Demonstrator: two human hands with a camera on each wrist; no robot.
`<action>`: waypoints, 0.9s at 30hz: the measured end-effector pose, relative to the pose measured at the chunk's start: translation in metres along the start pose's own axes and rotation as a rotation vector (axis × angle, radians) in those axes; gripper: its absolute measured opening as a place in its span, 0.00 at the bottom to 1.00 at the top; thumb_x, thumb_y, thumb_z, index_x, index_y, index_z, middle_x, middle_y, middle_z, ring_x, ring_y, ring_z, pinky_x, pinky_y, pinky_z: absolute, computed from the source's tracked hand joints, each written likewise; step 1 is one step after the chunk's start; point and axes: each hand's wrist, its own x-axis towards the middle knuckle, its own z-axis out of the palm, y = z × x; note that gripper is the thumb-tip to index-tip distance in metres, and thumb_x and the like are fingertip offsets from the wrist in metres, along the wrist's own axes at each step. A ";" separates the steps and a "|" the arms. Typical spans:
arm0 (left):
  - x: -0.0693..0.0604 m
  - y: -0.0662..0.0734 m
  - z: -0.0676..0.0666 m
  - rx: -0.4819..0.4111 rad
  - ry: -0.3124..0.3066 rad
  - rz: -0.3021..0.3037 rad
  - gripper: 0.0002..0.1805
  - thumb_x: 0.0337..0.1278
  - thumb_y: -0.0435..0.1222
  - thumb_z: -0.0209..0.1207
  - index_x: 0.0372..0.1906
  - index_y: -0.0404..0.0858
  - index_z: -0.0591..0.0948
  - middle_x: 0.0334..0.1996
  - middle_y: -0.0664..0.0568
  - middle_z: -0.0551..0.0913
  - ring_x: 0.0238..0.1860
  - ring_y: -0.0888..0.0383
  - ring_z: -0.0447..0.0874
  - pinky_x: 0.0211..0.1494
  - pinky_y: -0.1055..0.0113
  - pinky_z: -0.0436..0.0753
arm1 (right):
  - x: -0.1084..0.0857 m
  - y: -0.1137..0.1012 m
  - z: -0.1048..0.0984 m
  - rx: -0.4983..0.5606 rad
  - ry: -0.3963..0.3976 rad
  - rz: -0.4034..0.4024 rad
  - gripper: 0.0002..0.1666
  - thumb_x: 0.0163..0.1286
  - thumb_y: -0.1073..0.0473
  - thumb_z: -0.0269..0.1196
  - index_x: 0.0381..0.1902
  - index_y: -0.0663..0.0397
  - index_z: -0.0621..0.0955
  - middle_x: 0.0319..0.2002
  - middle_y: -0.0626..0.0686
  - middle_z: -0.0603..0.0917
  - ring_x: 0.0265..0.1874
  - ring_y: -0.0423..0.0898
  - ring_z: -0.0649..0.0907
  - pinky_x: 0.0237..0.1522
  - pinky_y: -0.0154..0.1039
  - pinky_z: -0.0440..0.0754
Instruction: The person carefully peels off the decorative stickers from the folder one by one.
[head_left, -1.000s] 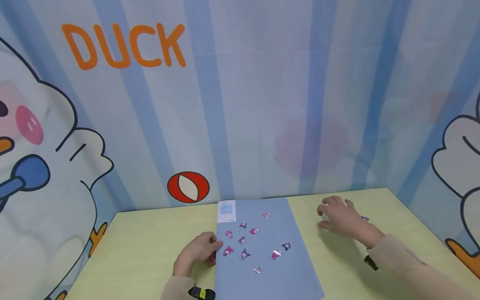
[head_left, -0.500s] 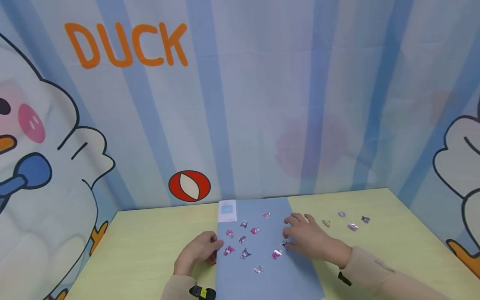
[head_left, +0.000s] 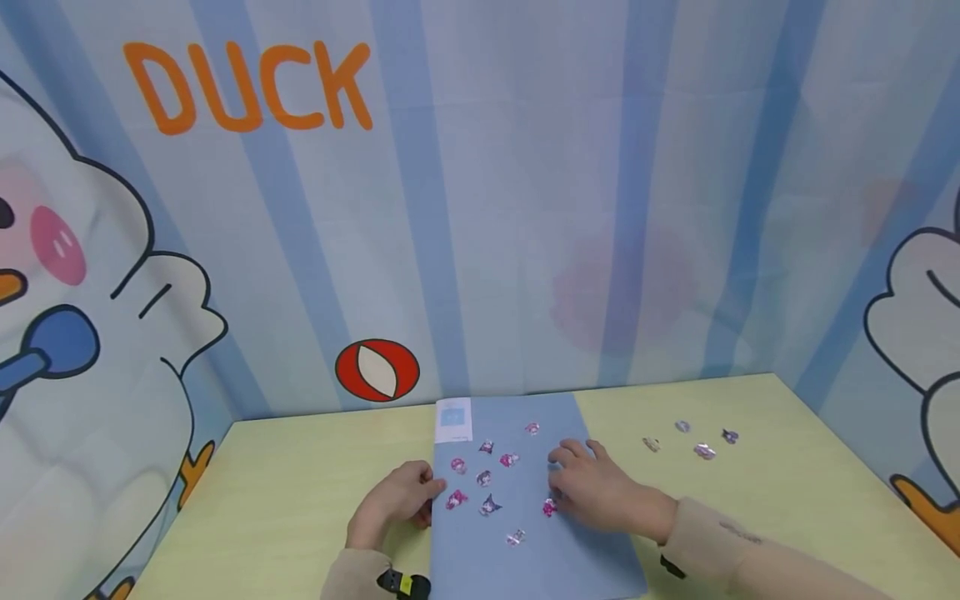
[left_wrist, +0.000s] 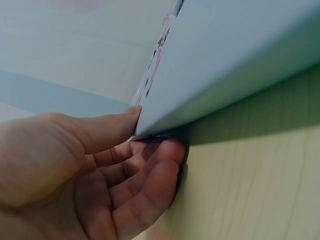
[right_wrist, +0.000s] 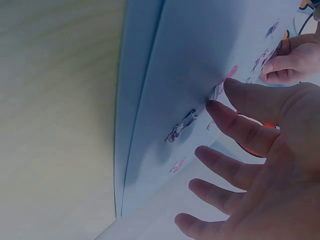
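A blue folder (head_left: 600, 575) lies on the table with several small shiny cartoon stickers on it. Along its left edge, my left hand (head_left: 405, 493) pinches the cover, thumb on top and curled fingers below. My right hand (head_left: 600, 487) is over the folder's right half. Its thumb and index fingertips close on a pink sticker (head_left: 550, 507), partly covered by them; the other fingers spread loosely. A dark sticker (right_wrist: 182, 127) close to that hand shows in the right wrist view but is hidden in the head view.
On the table (head_left: 300, 500), right of the folder, lie several loose stickers, among them a pinkish one (head_left: 705, 451) and a dark one (head_left: 730, 436). A white label (head_left: 453, 429) marks the folder's upper left corner. Behind stands a striped curtain (head_left: 525, 208) with duck drawings.
My right hand has come left from above the loose stickers to the folder, then on to the pink sticker. The left hand has kept its grip on the edge.
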 end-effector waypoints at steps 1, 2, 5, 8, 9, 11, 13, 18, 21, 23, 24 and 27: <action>0.000 0.000 0.000 0.000 0.000 0.003 0.10 0.70 0.38 0.56 0.36 0.35 0.74 0.24 0.48 0.79 0.22 0.55 0.78 0.30 0.64 0.80 | 0.001 0.000 0.000 0.005 -0.002 0.002 0.06 0.61 0.58 0.70 0.27 0.45 0.82 0.53 0.56 0.79 0.57 0.56 0.72 0.56 0.68 0.66; 0.000 0.000 0.000 -0.002 0.000 0.004 0.10 0.70 0.38 0.56 0.36 0.35 0.75 0.24 0.48 0.79 0.22 0.55 0.78 0.30 0.64 0.80 | 0.001 0.000 0.001 0.008 -0.005 0.004 0.07 0.62 0.58 0.69 0.26 0.45 0.81 0.53 0.55 0.79 0.58 0.56 0.72 0.57 0.68 0.65; 0.001 -0.001 0.000 -0.006 -0.002 0.007 0.10 0.70 0.38 0.56 0.36 0.35 0.75 0.24 0.48 0.79 0.22 0.55 0.78 0.30 0.64 0.80 | 0.002 -0.001 0.002 0.019 -0.008 0.003 0.09 0.62 0.59 0.69 0.25 0.44 0.80 0.53 0.55 0.78 0.58 0.56 0.72 0.58 0.67 0.65; 0.001 -0.001 0.000 -0.008 -0.003 0.010 0.10 0.70 0.38 0.55 0.35 0.35 0.75 0.24 0.48 0.79 0.22 0.55 0.78 0.30 0.64 0.80 | 0.003 -0.001 0.002 0.021 0.001 0.000 0.10 0.62 0.60 0.69 0.25 0.43 0.79 0.53 0.55 0.78 0.58 0.55 0.72 0.58 0.67 0.65; 0.001 -0.001 0.000 -0.007 -0.004 0.013 0.10 0.70 0.38 0.55 0.35 0.35 0.75 0.23 0.48 0.79 0.22 0.55 0.78 0.30 0.64 0.80 | 0.003 -0.001 0.002 0.023 0.004 -0.002 0.10 0.62 0.60 0.69 0.25 0.43 0.79 0.53 0.55 0.78 0.58 0.55 0.72 0.58 0.67 0.65; 0.001 -0.001 -0.001 -0.006 -0.004 0.012 0.10 0.70 0.38 0.55 0.35 0.35 0.75 0.23 0.48 0.79 0.22 0.55 0.78 0.30 0.64 0.80 | 0.003 -0.002 0.002 0.023 0.009 -0.006 0.10 0.62 0.60 0.69 0.24 0.44 0.79 0.53 0.55 0.79 0.58 0.55 0.72 0.58 0.67 0.65; 0.001 -0.001 -0.001 -0.005 -0.002 0.013 0.10 0.70 0.38 0.55 0.35 0.35 0.75 0.23 0.48 0.79 0.22 0.55 0.78 0.30 0.64 0.80 | 0.002 -0.002 0.001 0.020 0.018 -0.009 0.11 0.62 0.60 0.69 0.24 0.44 0.78 0.53 0.55 0.79 0.58 0.55 0.72 0.57 0.66 0.65; 0.000 0.000 -0.001 -0.007 0.001 0.007 0.10 0.70 0.38 0.55 0.35 0.35 0.75 0.23 0.47 0.79 0.22 0.55 0.78 0.30 0.64 0.80 | -0.001 -0.003 -0.001 0.008 0.041 -0.022 0.12 0.63 0.60 0.69 0.24 0.44 0.77 0.52 0.54 0.79 0.57 0.55 0.73 0.57 0.66 0.66; 0.000 0.000 -0.001 -0.007 0.000 0.000 0.10 0.70 0.38 0.55 0.35 0.35 0.75 0.24 0.47 0.79 0.22 0.55 0.78 0.30 0.64 0.79 | -0.004 -0.004 -0.004 0.013 0.052 -0.027 0.12 0.62 0.60 0.69 0.24 0.44 0.77 0.52 0.54 0.79 0.57 0.55 0.73 0.56 0.65 0.67; 0.000 0.000 -0.001 -0.010 0.001 -0.005 0.10 0.70 0.38 0.55 0.35 0.35 0.75 0.24 0.47 0.79 0.22 0.55 0.78 0.30 0.64 0.79 | -0.006 -0.004 -0.007 0.020 0.067 -0.029 0.13 0.61 0.61 0.69 0.23 0.44 0.76 0.51 0.54 0.79 0.56 0.55 0.73 0.55 0.65 0.67; 0.000 0.000 -0.001 -0.007 0.001 -0.002 0.10 0.70 0.38 0.55 0.35 0.35 0.75 0.24 0.47 0.79 0.22 0.55 0.77 0.30 0.64 0.79 | -0.006 -0.003 -0.008 0.023 0.075 -0.028 0.13 0.61 0.61 0.69 0.23 0.44 0.76 0.51 0.54 0.79 0.56 0.55 0.73 0.55 0.65 0.68; 0.000 -0.001 -0.001 -0.009 -0.002 -0.010 0.10 0.70 0.38 0.55 0.35 0.35 0.75 0.24 0.47 0.79 0.22 0.55 0.77 0.30 0.64 0.79 | -0.010 0.000 -0.011 0.039 0.093 -0.029 0.13 0.61 0.62 0.68 0.23 0.44 0.75 0.50 0.55 0.79 0.55 0.55 0.74 0.54 0.65 0.68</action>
